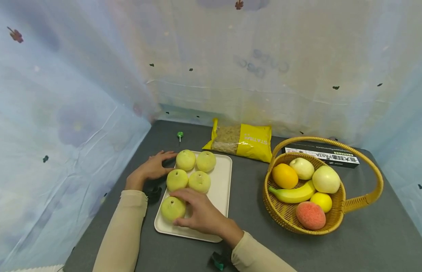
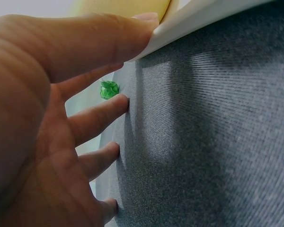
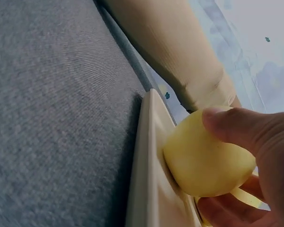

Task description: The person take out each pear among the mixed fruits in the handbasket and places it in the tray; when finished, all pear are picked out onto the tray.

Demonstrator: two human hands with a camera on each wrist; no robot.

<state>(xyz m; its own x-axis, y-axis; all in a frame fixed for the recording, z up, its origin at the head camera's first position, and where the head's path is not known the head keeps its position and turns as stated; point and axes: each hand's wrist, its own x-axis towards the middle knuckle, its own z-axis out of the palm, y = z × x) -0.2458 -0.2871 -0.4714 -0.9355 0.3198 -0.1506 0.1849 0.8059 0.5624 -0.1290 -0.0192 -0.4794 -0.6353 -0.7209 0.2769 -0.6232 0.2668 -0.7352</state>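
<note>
A cream tray [image 1: 222,181] lies on the dark grey table with several round, pale yellow-green fruits on it. My right hand [image 1: 205,212] grips the fruit at the tray's near left corner [image 1: 171,209], thumb on its near side and fingers on its far side. In the right wrist view this yellow-green fruit [image 3: 203,158] sits low over the tray, just inside the rim. My left hand [image 1: 152,168] is at the tray's left edge with fingers spread. Its thumb [image 2: 109,40] lies along the tray rim, and the other fingertips reach down to the tabletop.
On the right stands a wicker basket [image 1: 269,200] with a tall handle, holding a banana [image 1: 294,194], a peach [image 1: 311,216] and other fruit. Behind are a yellow pasta bag [image 1: 255,141], a black pasta box [image 1: 337,160] and a green lollipop [image 1: 180,134]. Curtains surround the table.
</note>
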